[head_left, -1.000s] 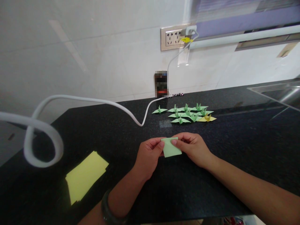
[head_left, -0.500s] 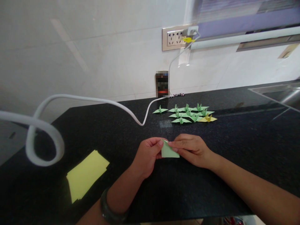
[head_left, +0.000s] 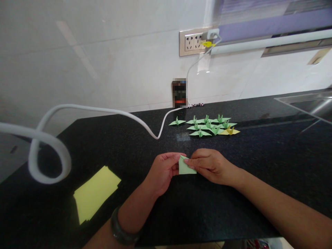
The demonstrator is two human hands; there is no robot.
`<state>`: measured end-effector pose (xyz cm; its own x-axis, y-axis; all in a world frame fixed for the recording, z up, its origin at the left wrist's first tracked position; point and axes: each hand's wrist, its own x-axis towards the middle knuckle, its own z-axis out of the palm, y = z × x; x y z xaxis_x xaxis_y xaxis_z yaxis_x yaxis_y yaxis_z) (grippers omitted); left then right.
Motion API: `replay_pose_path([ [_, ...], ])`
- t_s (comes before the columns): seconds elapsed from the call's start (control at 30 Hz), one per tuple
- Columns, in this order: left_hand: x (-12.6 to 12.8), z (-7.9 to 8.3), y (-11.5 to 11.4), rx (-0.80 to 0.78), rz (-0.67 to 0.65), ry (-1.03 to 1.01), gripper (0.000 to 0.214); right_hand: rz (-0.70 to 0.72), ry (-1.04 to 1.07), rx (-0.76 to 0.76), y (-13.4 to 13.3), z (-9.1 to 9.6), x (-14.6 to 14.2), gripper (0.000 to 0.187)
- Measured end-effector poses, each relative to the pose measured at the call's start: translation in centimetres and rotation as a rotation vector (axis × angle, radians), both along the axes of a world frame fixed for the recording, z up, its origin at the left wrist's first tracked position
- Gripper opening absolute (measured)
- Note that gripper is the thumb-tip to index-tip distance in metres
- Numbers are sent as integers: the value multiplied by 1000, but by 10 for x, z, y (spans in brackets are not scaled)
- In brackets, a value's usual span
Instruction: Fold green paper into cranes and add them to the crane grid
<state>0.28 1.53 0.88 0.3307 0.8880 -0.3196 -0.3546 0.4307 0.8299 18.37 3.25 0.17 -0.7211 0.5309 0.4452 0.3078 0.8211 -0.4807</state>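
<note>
A small light-green folded paper (head_left: 186, 167) is held between my two hands, just above the black countertop. My left hand (head_left: 163, 173) pinches its left edge, thumb on top and fingers behind. My right hand (head_left: 212, 166) grips the upper right side, its thumb and fingertips pressed on the paper near a diagonal fold line. Beyond my hands stand several green paper cranes (head_left: 199, 133) in loose rows, with one yellow paper crane (head_left: 230, 131) at their right end. To the left of my left forearm lies a stack of yellow paper sheets (head_left: 97, 193).
A white cable (head_left: 119, 112) loops above the left side and runs over the black countertop (head_left: 135, 148) to a wall socket (head_left: 193, 42). A blurred-out dark upright object (head_left: 180, 92) leans on the tiled wall. A metal-rimmed sink (head_left: 308, 103) lies at the far right.
My right hand's fingers have curled in more around the paper's right side, and its thumb has shifted slightly left. The cranes and the yellow stack have stayed put.
</note>
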Motion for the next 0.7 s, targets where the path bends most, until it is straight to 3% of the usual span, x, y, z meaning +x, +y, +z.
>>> replay_pose_path([
  [0.13,4,-5,0,24,46,71,23,1,-55,20,-1,1,-2,27],
  [0.23,6,-11,0,66,106,183,22,2,-8,-63,-4,1,-6,22],
  [0.4,4,-14,0,133,131,264,23,-297,255,-461,-7,-5,-14,19],
  [0.5,4,-13,0,154,138,289,24,-324,249,-647,-7,-10,-17,25],
  [0.7,5,-12,0,171,136,300,22,-303,137,-627,-7,-15,-16,29],
])
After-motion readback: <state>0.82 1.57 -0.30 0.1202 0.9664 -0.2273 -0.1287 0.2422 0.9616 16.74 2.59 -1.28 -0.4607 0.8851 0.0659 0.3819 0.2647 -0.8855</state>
